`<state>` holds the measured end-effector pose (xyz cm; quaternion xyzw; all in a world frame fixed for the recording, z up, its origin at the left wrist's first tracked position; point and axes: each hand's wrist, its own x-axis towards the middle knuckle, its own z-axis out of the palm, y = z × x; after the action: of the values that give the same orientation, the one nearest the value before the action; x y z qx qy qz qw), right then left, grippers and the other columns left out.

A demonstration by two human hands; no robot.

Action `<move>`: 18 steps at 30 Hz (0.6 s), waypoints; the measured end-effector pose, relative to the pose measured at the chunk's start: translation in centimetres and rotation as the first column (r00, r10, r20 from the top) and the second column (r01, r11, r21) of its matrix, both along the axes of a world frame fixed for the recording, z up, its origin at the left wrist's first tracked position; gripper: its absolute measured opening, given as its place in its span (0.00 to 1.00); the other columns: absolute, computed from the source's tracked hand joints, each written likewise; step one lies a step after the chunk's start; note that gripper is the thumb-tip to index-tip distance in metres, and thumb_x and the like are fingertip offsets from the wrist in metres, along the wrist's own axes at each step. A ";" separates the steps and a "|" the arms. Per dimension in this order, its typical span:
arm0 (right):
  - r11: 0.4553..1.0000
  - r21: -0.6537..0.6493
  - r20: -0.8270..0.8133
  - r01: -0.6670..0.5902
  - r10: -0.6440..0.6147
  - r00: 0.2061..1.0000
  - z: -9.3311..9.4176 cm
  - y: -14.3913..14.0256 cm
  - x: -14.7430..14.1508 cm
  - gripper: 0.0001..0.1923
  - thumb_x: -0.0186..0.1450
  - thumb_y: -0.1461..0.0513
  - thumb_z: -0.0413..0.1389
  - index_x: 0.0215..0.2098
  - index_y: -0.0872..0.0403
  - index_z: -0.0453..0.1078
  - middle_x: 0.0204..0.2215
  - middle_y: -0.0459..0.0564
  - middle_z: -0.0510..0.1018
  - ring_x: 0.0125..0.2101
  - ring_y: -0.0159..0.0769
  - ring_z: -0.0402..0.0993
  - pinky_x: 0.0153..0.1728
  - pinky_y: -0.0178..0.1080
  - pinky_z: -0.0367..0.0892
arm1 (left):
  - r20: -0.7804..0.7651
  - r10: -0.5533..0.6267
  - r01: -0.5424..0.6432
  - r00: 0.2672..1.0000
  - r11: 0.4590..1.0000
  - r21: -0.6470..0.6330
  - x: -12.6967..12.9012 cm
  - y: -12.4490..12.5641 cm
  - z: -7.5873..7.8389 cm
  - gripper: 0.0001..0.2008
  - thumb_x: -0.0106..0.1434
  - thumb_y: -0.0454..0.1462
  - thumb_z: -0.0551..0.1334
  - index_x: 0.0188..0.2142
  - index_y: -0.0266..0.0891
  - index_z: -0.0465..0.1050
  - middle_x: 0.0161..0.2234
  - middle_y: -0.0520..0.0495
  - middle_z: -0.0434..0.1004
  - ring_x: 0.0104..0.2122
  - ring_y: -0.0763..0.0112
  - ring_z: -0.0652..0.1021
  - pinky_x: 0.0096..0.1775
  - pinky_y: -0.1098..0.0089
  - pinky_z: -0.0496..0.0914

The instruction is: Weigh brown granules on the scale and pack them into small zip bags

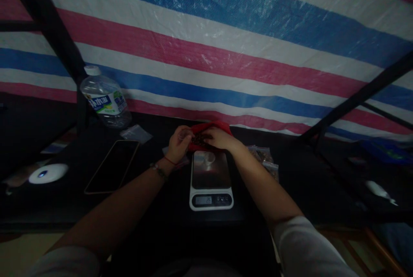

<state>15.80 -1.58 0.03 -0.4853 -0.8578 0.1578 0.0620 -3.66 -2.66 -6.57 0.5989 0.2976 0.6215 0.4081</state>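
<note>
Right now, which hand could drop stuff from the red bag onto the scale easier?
Probably the right hand. It rests on the red bag and sits directly above the scale. The left hand grips the bag's left edge, off to the scale's side.

a dark table (155, 208) bears a scale (211, 182), phone (112, 165), water bottle (105, 97) and small bags (265, 158).

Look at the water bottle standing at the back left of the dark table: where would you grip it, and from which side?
Grip the water bottle round its labelled middle, coming from the front right. It stands tilted in the picture with its white cap on, the body looks wide and ribbed, and a black post stands close on its left. The phone lies in front, so probably reach over that.
</note>
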 end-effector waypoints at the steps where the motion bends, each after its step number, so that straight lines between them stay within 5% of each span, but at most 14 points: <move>1: 0.999 -0.043 0.076 0.018 -0.015 0.997 -0.3 0.7 -0.7 0.18 0.65 0.58 0.54 0.52 0.53 0.71 0.49 0.55 0.75 0.48 0.43 0.71 0.49 0.42 0.64 | -0.003 0.000 0.000 1.000 1.000 0.001 0.0 0.0 0.0 0.17 0.59 0.48 0.60 0.42 0.38 0.66 0.31 0.48 0.74 0.31 0.70 0.75 0.35 0.70 0.69; 7: 0.990 -0.061 0.298 0.127 -0.104 0.949 -1.6 1.9 -3.6 0.34 0.58 0.50 0.59 0.61 0.45 0.61 0.56 0.61 0.65 0.51 0.55 0.68 0.48 0.51 0.64 | -0.043 0.003 -0.002 0.999 0.999 0.040 -0.3 0.0 0.1 0.16 0.61 0.47 0.59 0.42 0.39 0.67 0.32 0.48 0.74 0.32 0.69 0.76 0.38 0.69 0.70; 18: 0.997 -0.076 0.079 0.016 -0.010 0.997 -0.3 2.0 -2.5 0.11 0.61 0.67 0.54 0.39 0.55 0.76 0.35 0.50 0.80 0.33 0.33 0.74 0.34 0.32 0.64 | -0.185 0.087 -0.077 0.979 0.995 0.058 -0.6 0.4 -0.3 0.13 0.58 0.43 0.61 0.41 0.39 0.67 0.33 0.49 0.74 0.33 0.70 0.75 0.38 0.70 0.69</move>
<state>13.32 0.39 -0.24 -0.4987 -0.8497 0.1709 0.0107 -4.26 -2.29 -6.87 0.6520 0.3435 0.5859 0.3371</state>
